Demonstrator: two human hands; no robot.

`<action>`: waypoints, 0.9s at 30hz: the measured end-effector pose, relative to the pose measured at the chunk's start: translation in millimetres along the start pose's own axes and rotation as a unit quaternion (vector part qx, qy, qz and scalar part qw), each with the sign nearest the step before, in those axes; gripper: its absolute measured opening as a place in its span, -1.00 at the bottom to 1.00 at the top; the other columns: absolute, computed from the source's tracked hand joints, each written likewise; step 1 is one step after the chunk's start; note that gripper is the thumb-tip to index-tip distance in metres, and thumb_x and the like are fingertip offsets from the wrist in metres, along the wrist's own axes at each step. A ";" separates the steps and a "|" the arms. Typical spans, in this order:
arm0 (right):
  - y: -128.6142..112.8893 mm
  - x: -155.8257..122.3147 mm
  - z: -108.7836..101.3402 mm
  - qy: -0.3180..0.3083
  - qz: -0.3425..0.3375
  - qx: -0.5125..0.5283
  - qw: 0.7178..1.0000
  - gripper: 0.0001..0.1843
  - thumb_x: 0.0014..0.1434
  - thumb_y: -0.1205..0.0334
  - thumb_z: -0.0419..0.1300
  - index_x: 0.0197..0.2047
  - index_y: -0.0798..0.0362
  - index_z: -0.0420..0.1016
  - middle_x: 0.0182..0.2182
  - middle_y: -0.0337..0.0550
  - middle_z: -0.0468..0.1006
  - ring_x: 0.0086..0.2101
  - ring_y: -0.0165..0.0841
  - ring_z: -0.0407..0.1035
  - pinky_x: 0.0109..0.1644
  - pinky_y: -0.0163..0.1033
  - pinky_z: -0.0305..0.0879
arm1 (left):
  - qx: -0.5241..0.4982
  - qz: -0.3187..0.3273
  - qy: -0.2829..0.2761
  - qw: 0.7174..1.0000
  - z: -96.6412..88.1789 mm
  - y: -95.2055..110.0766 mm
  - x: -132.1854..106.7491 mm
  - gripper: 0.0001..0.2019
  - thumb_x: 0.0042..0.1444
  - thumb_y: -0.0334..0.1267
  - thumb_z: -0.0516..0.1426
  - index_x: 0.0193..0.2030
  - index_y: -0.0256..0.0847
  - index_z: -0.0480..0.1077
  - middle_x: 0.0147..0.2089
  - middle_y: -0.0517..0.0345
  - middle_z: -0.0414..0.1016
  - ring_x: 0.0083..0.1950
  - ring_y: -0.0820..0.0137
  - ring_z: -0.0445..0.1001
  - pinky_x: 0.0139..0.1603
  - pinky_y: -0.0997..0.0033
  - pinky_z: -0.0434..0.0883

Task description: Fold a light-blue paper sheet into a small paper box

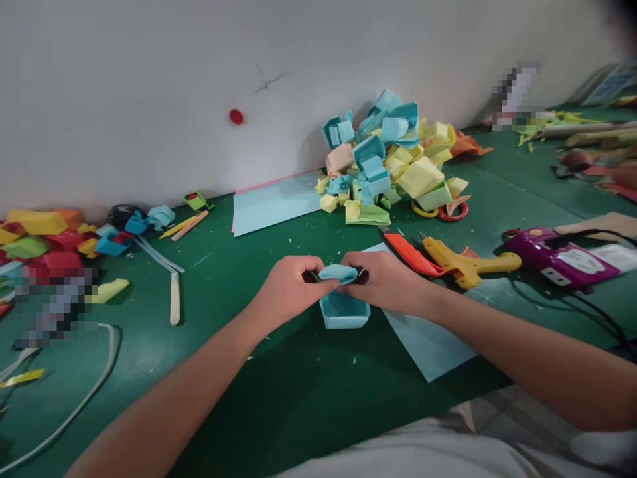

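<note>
Between both hands is a small light-blue folded paper box (347, 313) with an open tray-like front and a rounded flap at its far edge. My left hand (293, 285) pinches the left side of that flap between thumb and fingers. On the other side, my right hand (381, 282) grips the flap's right part, its thumb close to the left thumb. Both hands are closed on the paper, and some fingertips are hidden behind it. Under my right wrist lies a flat light-blue paper sheet (430, 348).
An orange utility knife (413, 254), a yellow glue gun (465, 262) and a purple device (562, 257) lie to the right. Behind stands a pile of folded paper pieces (393, 159) near scissors (454, 209). More colourful pieces (44, 242) and a white cable (107, 378) are left.
</note>
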State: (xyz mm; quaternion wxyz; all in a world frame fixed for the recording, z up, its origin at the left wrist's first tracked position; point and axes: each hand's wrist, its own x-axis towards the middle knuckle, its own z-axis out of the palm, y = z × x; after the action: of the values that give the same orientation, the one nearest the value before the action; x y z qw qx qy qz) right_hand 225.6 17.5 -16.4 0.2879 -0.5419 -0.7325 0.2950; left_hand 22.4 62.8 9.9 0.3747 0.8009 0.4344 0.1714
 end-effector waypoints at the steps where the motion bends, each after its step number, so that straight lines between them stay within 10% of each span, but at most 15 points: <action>1: -0.4 0.0 0.2 0.000 -0.001 0.000 1.000 -0.93 0.11 0.26 0.27 -0.34 0.01 0.43 -0.50 -0.34 0.45 -0.48 -0.42 0.29 -0.42 -0.29 0.10 | -0.029 -0.012 -0.011 0.999 0.7 -1.2 1.1 -0.68 0.04 -0.10 0.28 -0.53 -0.19 0.28 -0.58 0.33 0.17 -0.52 0.49 0.13 -0.50 0.47 0.03; 27: -1.1 2.3 -14.2 0.023 0.010 -0.025 0.999 -0.65 0.14 0.10 0.28 -0.54 0.02 0.27 -0.58 -0.32 0.40 -0.52 -0.43 0.26 -0.45 -0.28 0.03 | -0.038 0.047 0.039 0.997 8.0 -1.5 -5.7 -0.82 0.14 -0.32 0.25 -0.14 -0.10 0.37 -0.20 0.24 0.57 -0.17 0.35 0.59 -0.19 0.41 0.49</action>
State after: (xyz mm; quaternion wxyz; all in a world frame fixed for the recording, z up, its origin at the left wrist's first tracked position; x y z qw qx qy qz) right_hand 234.8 21.2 -6.0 0.2879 -0.5626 -0.7274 0.2672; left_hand 23.1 55.0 3.8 0.3796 0.7983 0.4034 0.2364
